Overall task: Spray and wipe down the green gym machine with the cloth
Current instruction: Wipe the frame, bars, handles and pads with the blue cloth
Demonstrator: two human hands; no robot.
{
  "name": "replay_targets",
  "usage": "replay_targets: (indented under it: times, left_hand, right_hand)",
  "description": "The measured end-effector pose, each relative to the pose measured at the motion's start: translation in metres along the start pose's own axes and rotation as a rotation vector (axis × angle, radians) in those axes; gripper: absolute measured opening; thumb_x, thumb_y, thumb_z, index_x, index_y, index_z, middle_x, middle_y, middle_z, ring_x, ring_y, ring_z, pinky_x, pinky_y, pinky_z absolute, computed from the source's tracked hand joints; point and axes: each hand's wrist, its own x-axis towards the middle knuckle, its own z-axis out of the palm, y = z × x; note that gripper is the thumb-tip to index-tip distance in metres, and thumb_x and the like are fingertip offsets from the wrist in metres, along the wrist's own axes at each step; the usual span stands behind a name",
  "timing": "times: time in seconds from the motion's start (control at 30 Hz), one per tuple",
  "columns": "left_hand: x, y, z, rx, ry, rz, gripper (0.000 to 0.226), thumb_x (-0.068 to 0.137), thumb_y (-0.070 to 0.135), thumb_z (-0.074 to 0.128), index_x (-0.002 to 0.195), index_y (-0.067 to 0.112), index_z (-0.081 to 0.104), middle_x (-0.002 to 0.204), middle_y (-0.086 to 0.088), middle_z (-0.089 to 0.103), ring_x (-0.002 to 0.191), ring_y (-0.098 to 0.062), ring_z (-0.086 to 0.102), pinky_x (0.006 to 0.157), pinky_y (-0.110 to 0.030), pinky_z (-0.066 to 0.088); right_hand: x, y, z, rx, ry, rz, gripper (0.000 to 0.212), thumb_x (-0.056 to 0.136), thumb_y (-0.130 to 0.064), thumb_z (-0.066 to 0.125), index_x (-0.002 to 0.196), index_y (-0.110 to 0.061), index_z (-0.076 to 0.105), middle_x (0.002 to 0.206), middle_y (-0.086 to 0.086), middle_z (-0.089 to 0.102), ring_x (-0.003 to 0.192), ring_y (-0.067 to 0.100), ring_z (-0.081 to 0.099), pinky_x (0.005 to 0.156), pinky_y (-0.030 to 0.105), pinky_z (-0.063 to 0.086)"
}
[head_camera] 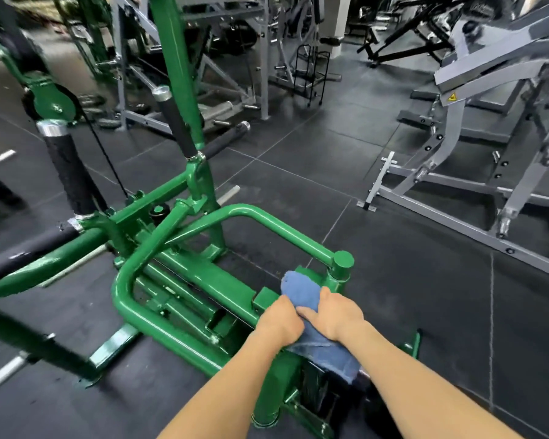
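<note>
The green gym machine (184, 274) fills the left and centre of the head view, with painted tube frame, black foam-wrapped bars and a round end cap at the right. A blue cloth (301, 291) is draped over the machine's near frame, below that cap. My left hand (279, 320) grips the cloth from the left. My right hand (333, 315) holds it from the right, thumb over the fabric. Both hands touch each other over the cloth. No spray bottle shows in the frame.
Dark rubber floor tiles (377, 280) lie all around. A grey weight machine (476, 172) stands at the right with its base rail reaching toward me. More grey frames (235, 58) and a small black rack (309, 74) stand behind the green machine.
</note>
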Motion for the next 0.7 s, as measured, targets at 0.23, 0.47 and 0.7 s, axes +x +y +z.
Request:
replay_targets:
  times: [0.23, 0.47, 0.7]
  left_hand:
    - [-0.009, 0.027, 0.01, -0.265, 0.017, -0.099, 0.036, 0.091, 0.009, 0.045, 0.126, 0.006, 0.052, 0.125, -0.015, 0.061, 0.107, -0.032, 0.059, 0.078, -0.029, 0.044]
    - [-0.026, 0.035, 0.031, -0.377, -0.025, -0.26, 0.023, 0.094, 0.0, 0.038, 0.077, 0.013, 0.048, 0.101, -0.018, 0.056, 0.085, -0.03, 0.061, 0.067, -0.031, 0.05]
    - [-0.024, 0.026, 0.041, -0.18, 0.066, -0.28, 0.032, 0.091, 0.004, 0.041, 0.118, -0.002, 0.057, 0.124, -0.017, 0.061, 0.114, -0.031, 0.057, 0.087, -0.029, 0.043]
  right_hand:
    - [0.02, 0.049, -0.003, 0.389, -0.143, -0.229, 0.055, 0.092, -0.057, 0.048, 0.135, -0.023, 0.05, 0.131, 0.001, 0.058, 0.117, 0.021, 0.055, 0.096, 0.032, 0.043]
    - [0.012, 0.04, -0.004, -0.045, -0.144, -0.234, 0.088, 0.076, -0.067, 0.062, 0.14, -0.013, 0.032, 0.133, 0.009, 0.05, 0.117, 0.027, 0.054, 0.094, 0.036, 0.047]
    - [0.022, 0.017, 0.003, 0.146, 0.015, -0.127, 0.061, 0.087, -0.065, 0.047, 0.114, -0.012, 0.053, 0.116, 0.008, 0.064, 0.107, 0.029, 0.06, 0.084, 0.034, 0.047]
